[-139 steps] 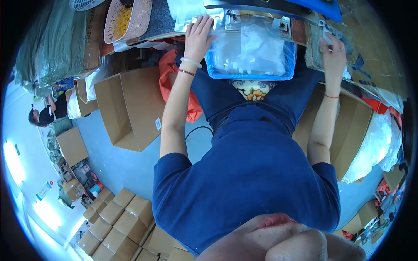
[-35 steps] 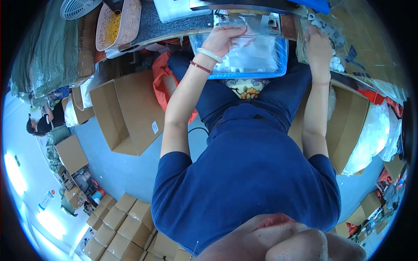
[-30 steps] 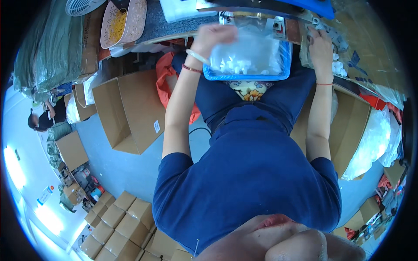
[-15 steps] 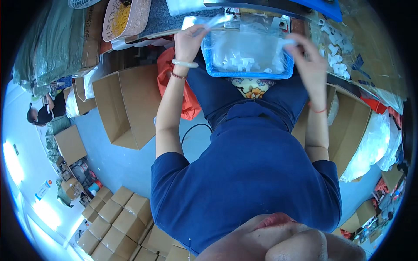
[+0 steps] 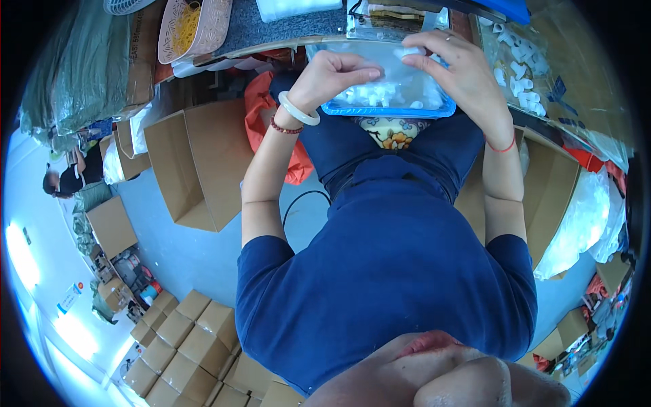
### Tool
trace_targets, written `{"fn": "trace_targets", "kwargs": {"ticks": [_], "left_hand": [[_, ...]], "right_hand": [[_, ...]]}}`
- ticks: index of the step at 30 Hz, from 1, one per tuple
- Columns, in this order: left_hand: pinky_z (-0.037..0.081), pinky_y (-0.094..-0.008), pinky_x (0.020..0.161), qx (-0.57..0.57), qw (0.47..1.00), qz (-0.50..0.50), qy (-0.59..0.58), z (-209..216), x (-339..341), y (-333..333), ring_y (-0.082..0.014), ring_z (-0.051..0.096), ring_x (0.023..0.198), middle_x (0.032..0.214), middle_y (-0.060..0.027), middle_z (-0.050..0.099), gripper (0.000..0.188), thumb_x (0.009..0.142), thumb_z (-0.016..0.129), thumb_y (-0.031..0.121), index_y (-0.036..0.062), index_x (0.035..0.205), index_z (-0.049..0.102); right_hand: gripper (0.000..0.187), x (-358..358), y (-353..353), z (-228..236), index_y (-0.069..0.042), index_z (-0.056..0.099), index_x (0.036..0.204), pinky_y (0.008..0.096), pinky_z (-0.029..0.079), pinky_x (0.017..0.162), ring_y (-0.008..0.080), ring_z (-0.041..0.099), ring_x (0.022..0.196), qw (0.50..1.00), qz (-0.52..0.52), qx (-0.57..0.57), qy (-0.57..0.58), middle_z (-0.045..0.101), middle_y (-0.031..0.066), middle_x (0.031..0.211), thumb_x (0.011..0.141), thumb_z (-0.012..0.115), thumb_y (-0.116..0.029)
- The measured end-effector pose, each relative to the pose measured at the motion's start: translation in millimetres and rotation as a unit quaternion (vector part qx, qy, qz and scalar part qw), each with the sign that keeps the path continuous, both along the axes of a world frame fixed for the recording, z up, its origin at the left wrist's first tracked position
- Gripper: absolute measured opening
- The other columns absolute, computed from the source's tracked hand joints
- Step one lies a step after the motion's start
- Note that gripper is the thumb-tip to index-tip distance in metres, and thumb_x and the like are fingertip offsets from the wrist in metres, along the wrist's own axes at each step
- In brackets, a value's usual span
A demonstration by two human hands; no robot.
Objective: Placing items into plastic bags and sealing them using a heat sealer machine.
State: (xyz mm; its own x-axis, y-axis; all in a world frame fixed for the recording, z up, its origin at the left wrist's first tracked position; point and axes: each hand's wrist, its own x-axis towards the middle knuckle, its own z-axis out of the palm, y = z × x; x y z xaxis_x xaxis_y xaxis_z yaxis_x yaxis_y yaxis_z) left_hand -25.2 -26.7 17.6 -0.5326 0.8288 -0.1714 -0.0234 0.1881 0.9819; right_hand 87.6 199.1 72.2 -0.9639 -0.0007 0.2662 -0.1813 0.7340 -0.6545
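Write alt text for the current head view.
Person's right hand holds a white piece beside the left hand, which seems to pinch clear plastic, over a blue tray of white pieces. More pieces lie at right; cardboard boxes stand nearby.

A tray [image 5: 390,112] is sitting beneath the fingers [image 5: 361,76], holding fittings [image 5: 373,96]. To the fingers' right, more fittings [image 5: 522,89] are lying; to their left, a basket [image 5: 210,30] is holding bands [image 5: 186,30]. Well behind the fingers, leftward, cartons [image 5: 180,353] are standing stacked.

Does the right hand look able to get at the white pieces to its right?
Probably yes: the right hand is close by, with nothing apparent between it and the white pieces.
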Motion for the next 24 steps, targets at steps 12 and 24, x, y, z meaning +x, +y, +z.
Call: {"fn": "trace_targets", "kwargs": {"ticks": [12, 24], "left_hand": [[0.056, -0.0380, 0.091, 0.134, 0.895, 0.085, -0.418, -68.5, -23.3, 64.2, -0.0312, 0.065, 0.108, 0.113, -0.0158, 0.067, 0.026, 0.096, 0.059, 0.010, -0.0065, 0.116, 0.063], [0.033, -0.0482, 0.108, -0.141, 0.767, 0.233, 0.582, -70.8, -98.1, 19.8, -0.0369, 0.051, 0.122, 0.131, -0.0273, 0.054, 0.055, 0.087, 0.065, 0.020, 0.0023, 0.137, 0.049]], "right_hand": [[0.022, 45.2, 64.1, -45.5, -0.010, 0.066, 0.112, 0.0408, 0.052, 0.079, 0.0330, 0.064, 0.098, 0.891, -0.357, 0.254, -0.120, 0.067, 0.0136, 0.106, 0.092, 0.059, -0.019], [0.025, 33.5, 106.9, -111.1, -0.012, 0.068, 0.114, 0.0383, 0.050, 0.085, 0.0335, 0.064, 0.095, 0.937, -0.328, 0.117, 0.022, 0.067, 0.0165, 0.109, 0.091, 0.065, -0.021]]}}
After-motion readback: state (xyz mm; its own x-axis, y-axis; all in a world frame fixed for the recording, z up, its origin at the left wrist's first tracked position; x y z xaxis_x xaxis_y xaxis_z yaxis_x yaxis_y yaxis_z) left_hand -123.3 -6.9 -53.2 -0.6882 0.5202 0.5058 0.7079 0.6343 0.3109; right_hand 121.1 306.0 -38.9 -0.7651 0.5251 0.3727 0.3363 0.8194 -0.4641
